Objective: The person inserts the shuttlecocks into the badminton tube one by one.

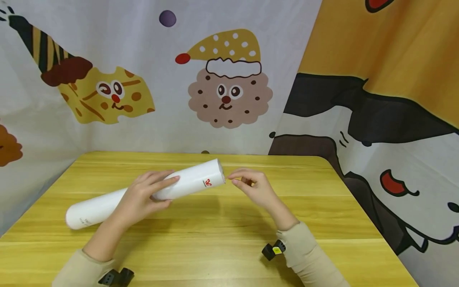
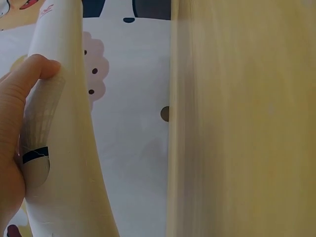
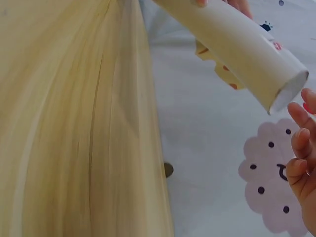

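A long white shuttlecock tube with a small red logo is held in the air, its right end raised. My left hand grips it around the middle, thumb on the near side. In the left wrist view, a shuttlecock shows on the side of the tube; whether it is printed or inside cannot be told. Just off the raised end is my right hand, its fingers loosely bent and nothing visible in them. The right wrist view shows that end of the tube facing the fingertips.
A yellow wood-grain table lies below both hands. Behind it hangs a white cloth with cartoon food figures, and a large cartoon animal is printed on the right. Small black cameras are strapped at the wrists.
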### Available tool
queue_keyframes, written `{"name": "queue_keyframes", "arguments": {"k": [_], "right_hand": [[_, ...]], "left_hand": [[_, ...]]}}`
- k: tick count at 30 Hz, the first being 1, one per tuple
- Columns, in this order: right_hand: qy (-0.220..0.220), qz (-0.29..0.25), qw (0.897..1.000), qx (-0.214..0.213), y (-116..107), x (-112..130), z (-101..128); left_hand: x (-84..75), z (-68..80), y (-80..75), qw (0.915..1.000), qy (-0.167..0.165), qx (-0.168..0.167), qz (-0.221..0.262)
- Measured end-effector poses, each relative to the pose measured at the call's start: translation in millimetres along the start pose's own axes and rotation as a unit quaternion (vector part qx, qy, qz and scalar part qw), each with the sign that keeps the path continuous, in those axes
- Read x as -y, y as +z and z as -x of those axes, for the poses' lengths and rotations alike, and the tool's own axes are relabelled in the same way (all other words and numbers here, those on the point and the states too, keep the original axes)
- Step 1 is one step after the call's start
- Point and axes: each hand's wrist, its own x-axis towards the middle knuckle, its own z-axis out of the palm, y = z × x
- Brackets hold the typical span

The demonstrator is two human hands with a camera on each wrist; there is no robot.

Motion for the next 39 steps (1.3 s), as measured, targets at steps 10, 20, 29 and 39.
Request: {"name": "queue_keyframes", "arguments": {"k": [10,20,29,39], "right_hand": [[0.028,0.034,0.999,-0.014,-22,10,10],[0.057,0.066,0.996,-0.013,-40,-1,27],[0.072,0.085,0.994,0.007,-53,-14,40],[0.083,0.094,0.992,0.014,-64,-24,52]], "left_hand": [[4.2,2.4,-2.0,0.9999,-0.010,0.005,-0.006],[12.1,7.2,-2.3,0.9987,-0.033,0.038,-0.005],[19.0,11.9,-2.7,0.9953,-0.070,0.067,-0.003],[22.8,16.0,-2.7,0.9890,-0.102,0.107,-0.001]]}}
